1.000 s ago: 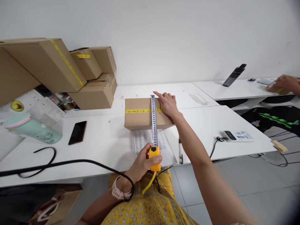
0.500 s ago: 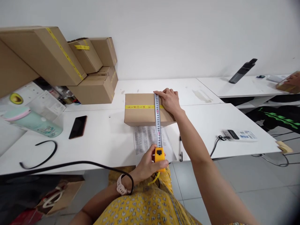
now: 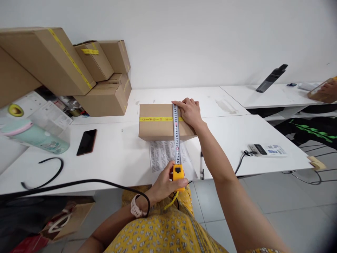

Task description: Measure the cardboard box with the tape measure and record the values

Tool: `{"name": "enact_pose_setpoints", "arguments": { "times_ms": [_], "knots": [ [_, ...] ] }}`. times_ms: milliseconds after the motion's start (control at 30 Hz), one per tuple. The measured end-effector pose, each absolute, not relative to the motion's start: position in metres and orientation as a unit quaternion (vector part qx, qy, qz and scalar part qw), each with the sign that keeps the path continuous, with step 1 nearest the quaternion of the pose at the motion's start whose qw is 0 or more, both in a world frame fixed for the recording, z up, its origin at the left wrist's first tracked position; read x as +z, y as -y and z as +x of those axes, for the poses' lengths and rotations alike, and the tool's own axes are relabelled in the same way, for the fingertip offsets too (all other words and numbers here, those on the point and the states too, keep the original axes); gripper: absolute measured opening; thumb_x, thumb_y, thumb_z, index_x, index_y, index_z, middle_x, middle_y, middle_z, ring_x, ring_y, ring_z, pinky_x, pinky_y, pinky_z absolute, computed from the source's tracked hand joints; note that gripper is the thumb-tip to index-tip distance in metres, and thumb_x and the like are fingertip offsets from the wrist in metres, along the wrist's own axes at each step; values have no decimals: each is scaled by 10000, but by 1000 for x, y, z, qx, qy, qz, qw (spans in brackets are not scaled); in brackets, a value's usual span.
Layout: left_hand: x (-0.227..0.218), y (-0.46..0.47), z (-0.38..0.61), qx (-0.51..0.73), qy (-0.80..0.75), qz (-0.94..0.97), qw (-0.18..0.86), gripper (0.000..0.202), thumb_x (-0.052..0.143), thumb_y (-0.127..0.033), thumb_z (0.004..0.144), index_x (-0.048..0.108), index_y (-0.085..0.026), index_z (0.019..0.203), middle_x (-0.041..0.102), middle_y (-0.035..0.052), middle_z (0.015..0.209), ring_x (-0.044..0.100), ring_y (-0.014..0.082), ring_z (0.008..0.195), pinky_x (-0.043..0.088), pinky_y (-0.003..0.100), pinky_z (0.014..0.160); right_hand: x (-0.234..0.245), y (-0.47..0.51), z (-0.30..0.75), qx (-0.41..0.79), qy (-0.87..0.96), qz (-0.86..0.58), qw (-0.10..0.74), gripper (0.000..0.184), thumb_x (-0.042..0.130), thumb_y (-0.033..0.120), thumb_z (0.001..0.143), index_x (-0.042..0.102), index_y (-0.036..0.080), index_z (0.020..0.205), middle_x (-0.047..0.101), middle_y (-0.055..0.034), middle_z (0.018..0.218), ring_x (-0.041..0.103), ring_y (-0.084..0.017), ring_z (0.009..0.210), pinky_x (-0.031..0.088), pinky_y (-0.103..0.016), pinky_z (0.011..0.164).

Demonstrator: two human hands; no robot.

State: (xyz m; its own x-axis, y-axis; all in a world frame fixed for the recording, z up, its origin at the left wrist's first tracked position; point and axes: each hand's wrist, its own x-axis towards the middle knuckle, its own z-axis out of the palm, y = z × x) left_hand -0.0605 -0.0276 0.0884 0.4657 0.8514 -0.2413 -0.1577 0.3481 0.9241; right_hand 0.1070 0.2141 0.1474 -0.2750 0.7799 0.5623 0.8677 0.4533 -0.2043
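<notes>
A cardboard box (image 3: 155, 130) with a strip of printed yellow tape lies on the white table in front of me. My left hand (image 3: 163, 183) is closed around the yellow case of a tape measure (image 3: 178, 177) near the table's front edge. Its metal blade runs out across the top of the box to the far edge. There my right hand (image 3: 191, 113) holds the blade's end down with a stretched index finger, while the other fingers rest on the box. The right thumb is hidden. A printed sheet (image 3: 161, 154) lies partly under the box and blade.
Cardboard boxes (image 3: 101, 102) are stacked at the back left. Nearby lie a phone (image 3: 86, 142), a mint bottle (image 3: 39, 137) and a black cable (image 3: 86, 181). To the right are a pen (image 3: 202, 165), a white device (image 3: 267, 150) and a dark bottle (image 3: 272, 79). Another person's hand (image 3: 330, 88) holds a box.
Both hands, the tape measure and the box keep the same arrangement. The whole view has shifted only slightly. At the far right, the other person's box has tilted a little.
</notes>
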Motion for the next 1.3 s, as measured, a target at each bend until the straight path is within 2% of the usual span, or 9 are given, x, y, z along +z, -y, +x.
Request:
{"name": "enact_pose_setpoints", "arguments": {
  "times_ms": [367, 467, 533, 667, 800, 933, 1100, 1200, 1300],
  "knots": [
    [94, 31, -62, 348, -378, 423, 746, 544, 844, -456, 720, 468, -221, 1036, 602, 25, 1012, 632, 150, 793, 503, 259, 653, 151, -209, 106, -81, 795, -530, 284, 509, 226, 319, 1056, 629, 366, 1364, 638, -103, 1109, 516, -278, 1005, 334, -436, 900],
    [101, 33, -76, 352, -350, 417, 761, 627, 849, -487, 702, 471, -231, 1131, 616, 63, 1089, 680, 206, 857, 540, 310, 704, 152, -207, 106, -87, 785, -545, 280, 519, 232, 438, 1051, 562, 302, 1427, 657, -121, 1106, 519, -295, 1030, 339, -452, 928],
    [100, 32, -91, 385, -325, 458, 733, 698, 872, -463, 675, 473, -242, 1204, 609, 95, 1190, 686, 246, 947, 555, 353, 787, 152, -204, 105, -88, 777, -559, 277, 574, 280, 564, 1020, 587, 240, 1381, 668, -138, 1117, 519, -313, 1055, 333, -469, 957],
    [76, 29, -117, 422, -370, 569, 601, 749, 900, -344, 627, 484, -245, 1242, 593, 119, 1301, 641, 290, 1112, 523, 402, 933, 151, -190, 100, -108, 773, -565, 267, 652, 290, 680, 976, 654, 189, 1203, 660, -155, 1132, 512, -327, 1081, 308, -475, 994],
    [41, 30, -126, 335, -426, 619, 569, 663, 861, -320, 628, 524, -203, 1187, 643, 110, 1189, 653, 269, 1049, 529, 395, 901, 149, -169, 97, -128, 773, -557, 275, 657, 252, 682, 982, 634, 198, 1207, 641, -147, 1110, 507, -322, 1069, 305, -479, 993],
    [20, 32, -127, 305, -436, 629, 567, 651, 842, -339, 630, 536, -191, 1185, 651, 87, 1124, 655, 243, 995, 532, 374, 885, 144, -141, 99, -146, 771, -551, 285, 640, 273, 671, 983, 613, 198, 1250, 625, -154, 1142, 509, -330, 1084, 309, -502, 992],
    [15, 31, -131, 281, -449, 652, 543, 683, 856, -369, 603, 544, -201, 1187, 661, 64, 1092, 643, 250, 996, 527, 378, 884, 108, -91, 104, -161, 756, -545, 325, 609, 383, 694, 943, 620, 249, 1285, 634, -150, 1205, 529, -344, 1126, 314, -533, 1001],
    [15, 30, -134, 268, -452, 664, 533, 669, 845, -387, 616, 550, -206, 1188, 668, 53, 1071, 637, 245, 965, 524, 379, 872, 72, -70, 108, -176, 738, -543, 360, 620, 440, 753, 888, 683, 280, 1206, 667, -140, 1159, 560, -349, 1093, 316, -558, 1003],
    [17, 28, -135, 252, -454, 676, 523, 632, 838, -389, 621, 561, -217, 1162, 669, 44, 1065, 629, 239, 948, 518, 381, 876, 48, -67, 108, -180, 733, -541, 370, 681, 417, 840, 829, 739, 306, 1100, 696, -128, 1083, 581, -352, 1053, 316, -579, 1001]
  ]
}}
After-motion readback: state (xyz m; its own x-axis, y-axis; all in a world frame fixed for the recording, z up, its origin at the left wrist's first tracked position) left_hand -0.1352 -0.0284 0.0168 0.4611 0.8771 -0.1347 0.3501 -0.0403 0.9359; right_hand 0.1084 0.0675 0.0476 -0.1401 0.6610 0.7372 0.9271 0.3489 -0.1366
